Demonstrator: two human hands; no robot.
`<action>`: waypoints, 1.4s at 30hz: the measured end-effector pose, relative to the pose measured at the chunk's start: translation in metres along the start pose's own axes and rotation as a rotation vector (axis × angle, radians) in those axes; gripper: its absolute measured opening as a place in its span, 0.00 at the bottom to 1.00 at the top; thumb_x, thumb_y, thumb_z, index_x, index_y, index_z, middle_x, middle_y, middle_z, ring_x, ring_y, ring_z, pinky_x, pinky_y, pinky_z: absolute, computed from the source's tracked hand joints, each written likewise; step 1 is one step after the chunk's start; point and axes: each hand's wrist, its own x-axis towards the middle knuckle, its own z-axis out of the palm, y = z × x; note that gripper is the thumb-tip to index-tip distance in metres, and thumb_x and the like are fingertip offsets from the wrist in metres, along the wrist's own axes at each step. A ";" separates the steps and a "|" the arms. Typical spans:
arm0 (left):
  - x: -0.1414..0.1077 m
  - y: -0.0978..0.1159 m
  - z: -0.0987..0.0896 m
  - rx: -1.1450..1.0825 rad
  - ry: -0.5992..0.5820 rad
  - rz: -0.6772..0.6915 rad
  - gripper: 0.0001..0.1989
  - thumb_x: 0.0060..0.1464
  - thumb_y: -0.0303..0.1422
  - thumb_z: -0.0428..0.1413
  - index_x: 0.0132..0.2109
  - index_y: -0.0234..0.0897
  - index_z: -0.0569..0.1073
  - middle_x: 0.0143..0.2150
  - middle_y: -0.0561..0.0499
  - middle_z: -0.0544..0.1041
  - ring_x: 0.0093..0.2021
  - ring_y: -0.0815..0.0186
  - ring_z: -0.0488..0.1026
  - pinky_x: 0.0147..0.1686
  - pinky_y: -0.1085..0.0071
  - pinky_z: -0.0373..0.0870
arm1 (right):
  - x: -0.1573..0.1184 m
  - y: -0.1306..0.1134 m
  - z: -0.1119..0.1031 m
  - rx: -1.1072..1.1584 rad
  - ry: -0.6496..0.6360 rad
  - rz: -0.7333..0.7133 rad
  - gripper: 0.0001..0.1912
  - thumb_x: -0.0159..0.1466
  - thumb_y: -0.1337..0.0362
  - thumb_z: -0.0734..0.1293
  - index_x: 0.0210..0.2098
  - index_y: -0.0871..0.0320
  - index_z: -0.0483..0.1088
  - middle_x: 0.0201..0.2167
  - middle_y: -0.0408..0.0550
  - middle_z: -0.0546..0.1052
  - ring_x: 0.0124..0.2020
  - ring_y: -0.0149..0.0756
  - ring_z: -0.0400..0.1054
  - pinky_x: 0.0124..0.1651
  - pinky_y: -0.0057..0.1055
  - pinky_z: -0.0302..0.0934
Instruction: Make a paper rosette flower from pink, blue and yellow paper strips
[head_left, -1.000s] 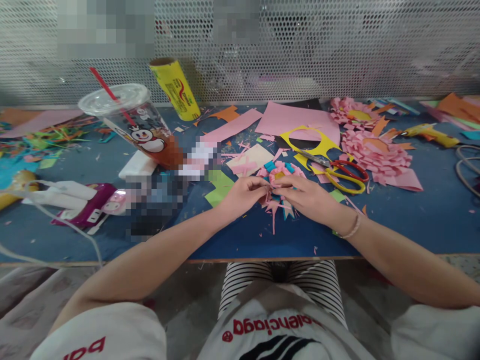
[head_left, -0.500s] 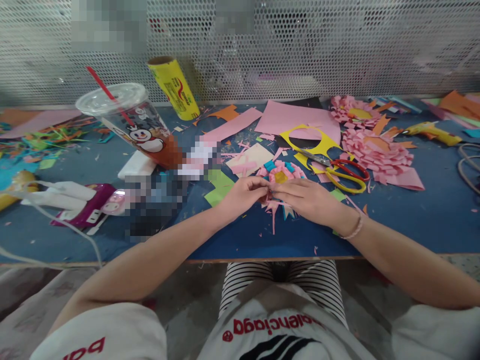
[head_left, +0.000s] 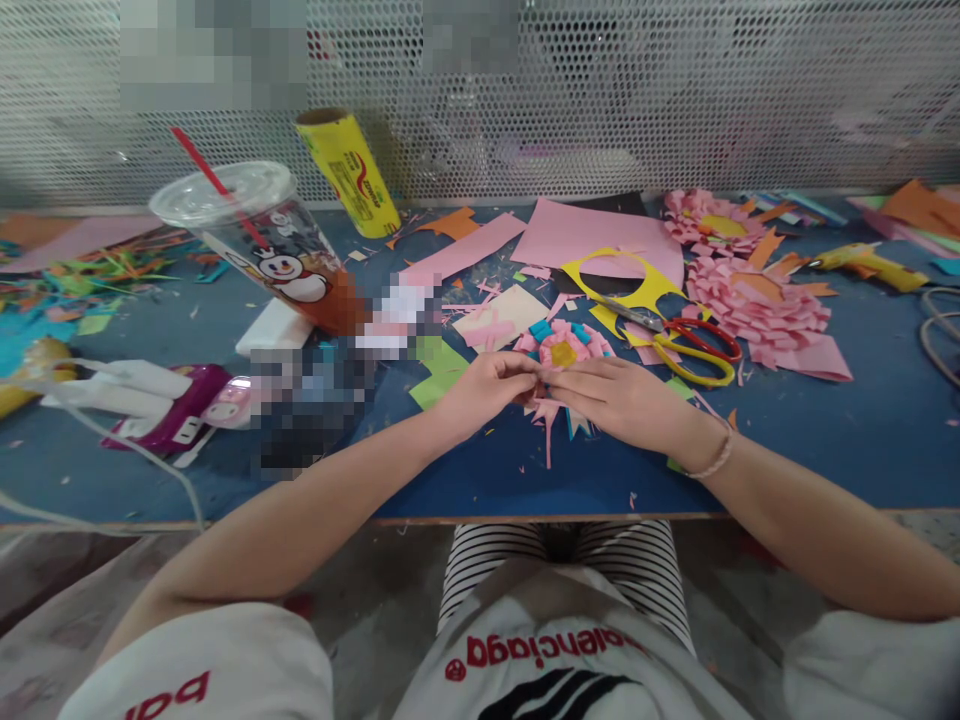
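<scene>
Both my hands meet over the lower edge of a paper rosette (head_left: pixel 564 353) on the blue table. It has a yellow centre and pink and blue folded loops; pink and blue paper tails (head_left: pixel 576 424) show below it. My left hand (head_left: pixel 504 385) is closed in a pinch, thumb and fingertips together. My right hand (head_left: pixel 626 395) lies knuckles up with its fingers pressed together, their tips touching the left fingertips. Whatever small piece sits between the fingertips is hidden. Scissors (head_left: pixel 694 350) with red and yellow handles rest to the right of the rosette.
Two larger pink paper flowers (head_left: pixel 757 300) lie at the right, near a yellow glue gun (head_left: pixel 870 265). Pink sheets (head_left: pixel 596 240) and a yellow cut-out (head_left: pixel 637 280) are behind. A drink cup (head_left: pixel 292 260), a yellow roll (head_left: pixel 352 175) and a purple packet (head_left: pixel 184 410) stand or lie left.
My hands stay almost in place at the rosette. A thin pink strip that showed under my right fingers is no longer visible. The view shifts slightly.
</scene>
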 end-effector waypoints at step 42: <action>-0.002 -0.004 -0.002 0.365 0.235 0.488 0.03 0.55 0.29 0.53 0.37 0.36 0.70 0.33 0.51 0.74 0.31 0.72 0.71 0.33 0.74 0.69 | 0.014 -0.013 0.012 0.834 0.080 0.725 0.39 0.53 0.49 0.70 0.59 0.56 0.57 0.56 0.57 0.66 0.54 0.46 0.65 0.48 0.43 0.68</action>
